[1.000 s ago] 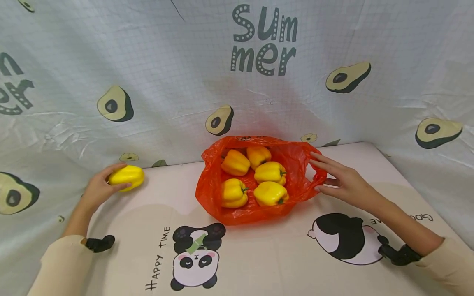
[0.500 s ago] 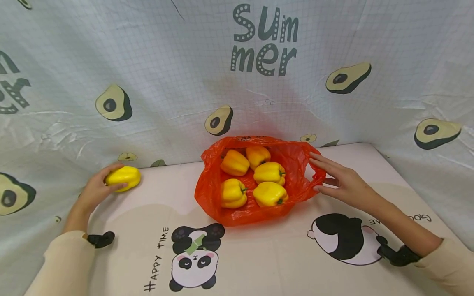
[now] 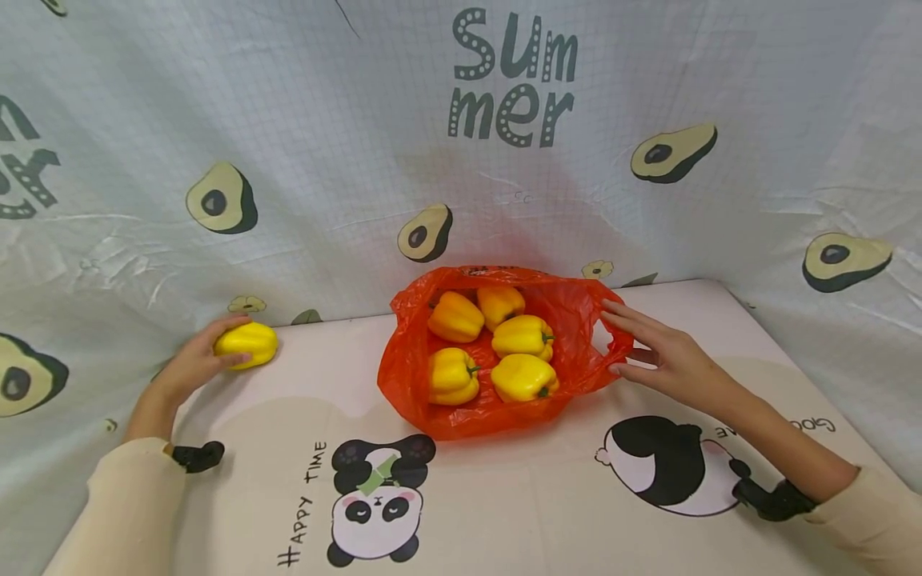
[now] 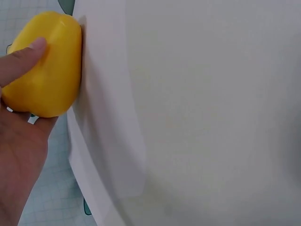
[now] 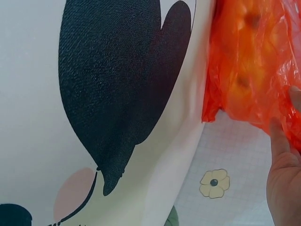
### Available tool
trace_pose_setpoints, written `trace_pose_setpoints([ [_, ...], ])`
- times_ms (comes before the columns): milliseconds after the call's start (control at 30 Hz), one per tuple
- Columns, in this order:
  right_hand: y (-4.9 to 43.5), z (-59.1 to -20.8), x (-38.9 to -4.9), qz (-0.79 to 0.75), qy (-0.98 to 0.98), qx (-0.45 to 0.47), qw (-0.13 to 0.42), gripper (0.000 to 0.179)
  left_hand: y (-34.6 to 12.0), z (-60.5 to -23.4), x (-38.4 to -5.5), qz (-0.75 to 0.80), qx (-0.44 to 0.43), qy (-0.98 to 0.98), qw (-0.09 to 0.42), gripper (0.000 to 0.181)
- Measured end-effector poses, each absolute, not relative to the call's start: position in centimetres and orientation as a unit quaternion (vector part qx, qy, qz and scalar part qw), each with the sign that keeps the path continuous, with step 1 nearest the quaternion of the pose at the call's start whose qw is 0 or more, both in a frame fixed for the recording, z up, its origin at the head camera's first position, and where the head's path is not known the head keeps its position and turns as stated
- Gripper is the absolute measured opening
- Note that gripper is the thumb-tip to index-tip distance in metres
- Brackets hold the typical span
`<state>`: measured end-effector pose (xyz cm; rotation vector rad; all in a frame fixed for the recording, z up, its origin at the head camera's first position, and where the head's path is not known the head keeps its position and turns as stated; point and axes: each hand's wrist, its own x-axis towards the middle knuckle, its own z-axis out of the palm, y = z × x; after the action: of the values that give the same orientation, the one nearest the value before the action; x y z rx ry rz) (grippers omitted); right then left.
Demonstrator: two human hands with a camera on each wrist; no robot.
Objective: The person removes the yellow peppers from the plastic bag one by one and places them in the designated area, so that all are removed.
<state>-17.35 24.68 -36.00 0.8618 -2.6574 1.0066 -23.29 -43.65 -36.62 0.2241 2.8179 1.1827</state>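
Note:
At the far left of the table, my left hand (image 3: 199,356) grips a yellow bell pepper (image 3: 250,346), thumb on its near side and fingers round the back. The left wrist view shows this pepper (image 4: 51,70) with the thumb pressed on its skin. A red plastic bag (image 3: 464,422) lies in the middle with its mouth towards me. Inside are several yellow bell peppers (image 3: 523,336), some more orange in tone. My right hand (image 3: 670,356) holds the bag's right side by the handle loop, fingers on the upper edge and thumb on the lower. The bag partly hides some fingertips.
The table (image 3: 519,512) has a light cover printed with pandas and lettering. A white curtain (image 3: 331,160) with avocado prints hangs right behind its back edge. Black straps (image 3: 198,456) sit on both wrists.
My left hand and its pepper shift slightly left, then a little back to the right. The right hand and the bag stay nearly still.

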Motion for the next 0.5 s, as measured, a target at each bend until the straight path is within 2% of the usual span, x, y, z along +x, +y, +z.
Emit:
trace_pose_setpoints([
  [500, 24.68, -36.36, -17.59, 0.337, -0.888, 0.298, 0.092, 0.077, -43.04, -36.50, -22.91, 0.381, 0.071, 0.921, 0.036, 0.067],
])
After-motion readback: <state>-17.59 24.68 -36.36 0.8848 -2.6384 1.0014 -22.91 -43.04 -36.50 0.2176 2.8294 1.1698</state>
